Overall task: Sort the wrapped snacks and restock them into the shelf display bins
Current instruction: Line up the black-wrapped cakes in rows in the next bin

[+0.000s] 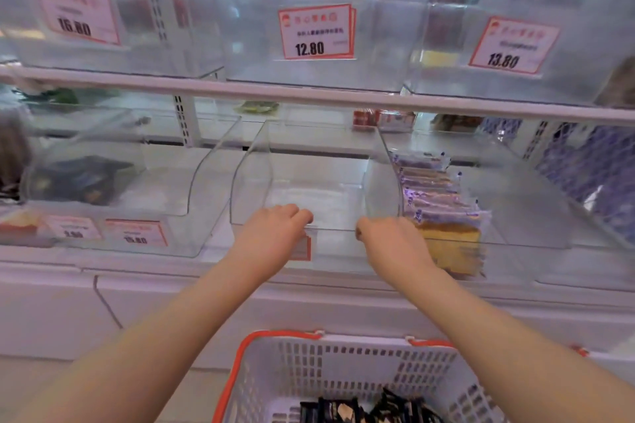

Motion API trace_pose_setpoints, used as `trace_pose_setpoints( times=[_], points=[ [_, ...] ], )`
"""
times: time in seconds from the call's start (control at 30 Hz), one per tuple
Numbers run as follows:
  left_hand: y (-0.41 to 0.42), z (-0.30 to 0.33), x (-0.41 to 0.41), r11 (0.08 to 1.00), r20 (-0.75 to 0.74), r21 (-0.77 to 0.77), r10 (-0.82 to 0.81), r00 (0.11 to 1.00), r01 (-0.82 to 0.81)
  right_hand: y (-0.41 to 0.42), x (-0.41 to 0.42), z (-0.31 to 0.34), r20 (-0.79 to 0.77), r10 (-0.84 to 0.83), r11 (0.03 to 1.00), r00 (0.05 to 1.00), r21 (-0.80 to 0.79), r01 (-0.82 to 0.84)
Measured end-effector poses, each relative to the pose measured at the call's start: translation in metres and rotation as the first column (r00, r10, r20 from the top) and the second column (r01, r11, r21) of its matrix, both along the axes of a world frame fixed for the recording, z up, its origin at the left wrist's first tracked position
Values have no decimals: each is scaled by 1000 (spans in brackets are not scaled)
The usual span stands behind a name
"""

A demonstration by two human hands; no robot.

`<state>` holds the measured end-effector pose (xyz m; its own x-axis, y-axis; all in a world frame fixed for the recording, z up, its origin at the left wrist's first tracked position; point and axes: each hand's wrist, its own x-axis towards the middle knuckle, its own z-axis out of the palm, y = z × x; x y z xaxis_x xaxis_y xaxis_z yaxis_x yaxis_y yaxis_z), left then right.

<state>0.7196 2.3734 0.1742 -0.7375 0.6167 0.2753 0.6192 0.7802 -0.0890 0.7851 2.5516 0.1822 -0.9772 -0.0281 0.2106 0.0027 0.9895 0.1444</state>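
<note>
A clear plastic display bin [252, 178] with nothing inside stands in the middle of the lower shelf. My left hand [275, 228] grips its front lip, fingers curled over the edge. My right hand [390, 240] grips the same lip further right. The bin to the right holds a row of purple-wrapped cake slices [443, 209]. Below, a white basket with an orange rim [240, 364] holds several black-wrapped snacks [364, 410]. A bin at the left holds dark wrapped snacks [82, 178].
The upper shelf carries clear bins with price tags 16.80 [74, 26], 12.80 [314, 33] and 13.80 [512, 45]. A white shelf rail [309, 96] runs across between the levels. More purple packs [591, 168] fill the far right bin.
</note>
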Motion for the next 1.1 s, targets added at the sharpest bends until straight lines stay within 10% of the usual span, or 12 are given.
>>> trace_pose_setpoints(
  times=[0.63,0.8,0.97,1.1],
  points=[
    [-26,14,107,970,-114,217,-90,989,114,-11,97,0,-136,87,979,987,-174,-111],
    [-12,8,136,917,-316,247,-229,921,313,-6,130,-7,-465,221,910,857,-217,-353],
    [21,-65,168,865,58,18,-501,863,501,31,175,-89,14,136,911,991,-394,-120],
    [49,-147,178,867,414,-151,-380,827,474,70,206,-166,450,5,891,893,-407,200]
  ],
)
